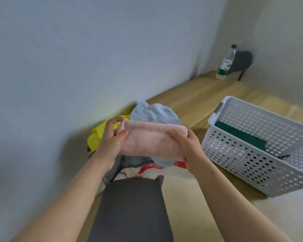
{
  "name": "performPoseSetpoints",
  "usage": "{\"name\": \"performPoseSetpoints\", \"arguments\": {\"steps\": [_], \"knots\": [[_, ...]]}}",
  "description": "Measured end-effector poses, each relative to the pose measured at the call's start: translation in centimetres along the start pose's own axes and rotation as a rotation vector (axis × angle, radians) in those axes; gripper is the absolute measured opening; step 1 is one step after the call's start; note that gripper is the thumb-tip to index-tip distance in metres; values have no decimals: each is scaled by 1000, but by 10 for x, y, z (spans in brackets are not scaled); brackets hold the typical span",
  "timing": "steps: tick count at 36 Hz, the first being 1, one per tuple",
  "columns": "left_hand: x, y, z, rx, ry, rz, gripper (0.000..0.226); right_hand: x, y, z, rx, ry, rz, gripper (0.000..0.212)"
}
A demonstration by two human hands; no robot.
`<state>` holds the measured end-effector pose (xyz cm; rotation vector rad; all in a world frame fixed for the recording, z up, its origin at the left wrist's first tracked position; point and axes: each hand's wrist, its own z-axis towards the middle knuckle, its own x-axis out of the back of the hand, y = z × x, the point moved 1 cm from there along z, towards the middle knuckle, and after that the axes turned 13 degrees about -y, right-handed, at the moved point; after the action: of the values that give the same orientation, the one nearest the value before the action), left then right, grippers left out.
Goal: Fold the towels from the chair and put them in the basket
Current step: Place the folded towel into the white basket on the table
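Head view, folding in progress. A pale pink terry towel [150,138], already doubled into a thick oblong, is held level in the air between both hands, above a heap of unfolded cloths and to the left of the basket. The left hand [110,137] pinches the towel's left end, thumb pressed on the near face and fingers curled behind the edge. The right hand [187,147] wraps its fingers round the right end. Neither hand holds anything else. Below and behind lie a crumpled light blue towel [154,113], a bright yellow cloth [96,135] and a red-and-white printed cloth [147,169]; the chair under them is hidden. The white perforated plastic basket [215,114] stands on the wooden surface, apart from the hands, with a folded dark green towel [241,135] leaning inside it. The towel probably needs one more fold or a direct transfer. Only the ends are gripped, so the unsupported middle could sag and the layers slide open if one hand lets go early. A loose corner could also catch the basket rim during lowering and undo the fold, or topple the green towel.
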<state>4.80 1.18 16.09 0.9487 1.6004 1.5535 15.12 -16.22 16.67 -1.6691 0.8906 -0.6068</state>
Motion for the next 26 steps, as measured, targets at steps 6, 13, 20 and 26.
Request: {"name": "performPoseSetpoints", "arguments": {"steps": [6, 13, 20, 26], "knots": [[-71, 44, 39, -105, -232, 49, 45, 67, -44, -23, 103, 156, 7, 12], [-172, 77, 81, -113, -466, 67, 43, 167, -75, -31, 155, 320, 25, 18], [-265, 76, 119, -142, -507, 349, 36, 261, -69, -5, -39, 440, -47, 24], [-324, 56, 153, -135, -550, 705, 26, 318, -46, 30, -239, 426, -140, 20]]}}
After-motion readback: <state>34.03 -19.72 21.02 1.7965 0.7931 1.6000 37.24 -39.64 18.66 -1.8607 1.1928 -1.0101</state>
